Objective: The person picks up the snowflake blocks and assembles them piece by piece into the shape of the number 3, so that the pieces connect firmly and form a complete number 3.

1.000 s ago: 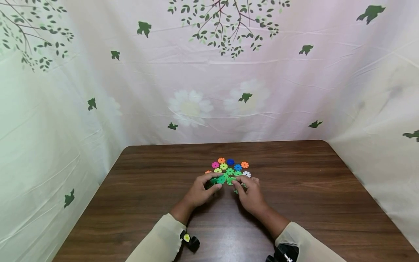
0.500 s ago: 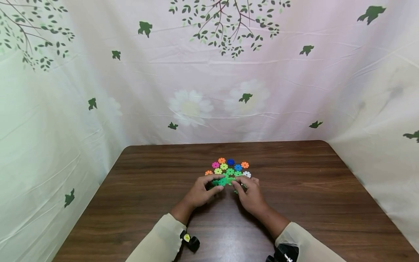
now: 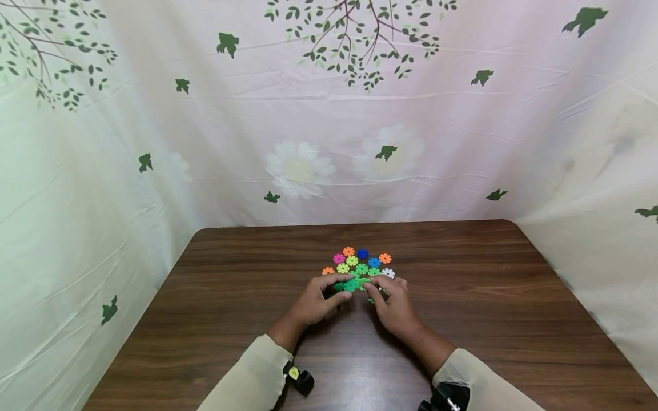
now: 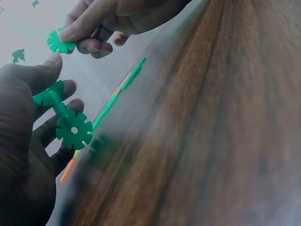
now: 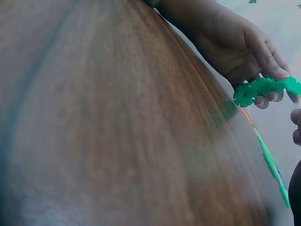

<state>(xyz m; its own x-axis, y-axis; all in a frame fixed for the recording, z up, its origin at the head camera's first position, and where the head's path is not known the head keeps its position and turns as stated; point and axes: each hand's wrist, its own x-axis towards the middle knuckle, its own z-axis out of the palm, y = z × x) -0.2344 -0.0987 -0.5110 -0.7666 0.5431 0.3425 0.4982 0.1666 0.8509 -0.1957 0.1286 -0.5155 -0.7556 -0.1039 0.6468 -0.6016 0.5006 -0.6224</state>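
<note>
My left hand (image 3: 312,301) holds a short chain of joined green notched plastic discs (image 4: 74,130) between thumb and fingers, raised above the table. In the right wrist view the same chain (image 5: 256,89) sticks out past the fingertips. Opposite it, my right hand (image 3: 396,305) pinches a single green notched disc (image 4: 60,42) by its edge, between thumb and fingers. The left wrist view has this disc close to the chain's far end; whether the two touch I cannot tell. Only a bit of the right hand (image 5: 296,127) shows at the right wrist view's edge.
Just beyond the hands, loose notched discs lie flat on the brown wooden table (image 3: 231,319): green (image 3: 361,268), yellow (image 3: 352,261), blue (image 3: 374,262), orange (image 3: 385,258), pink (image 3: 338,258) and white (image 3: 388,273). A printed curtain (image 3: 329,125) hangs behind the table.
The left hand has shifted very slightly toward the right hand with the green chain. The disc in the right hand has tilted flatter. The loose discs have stayed in place.
</note>
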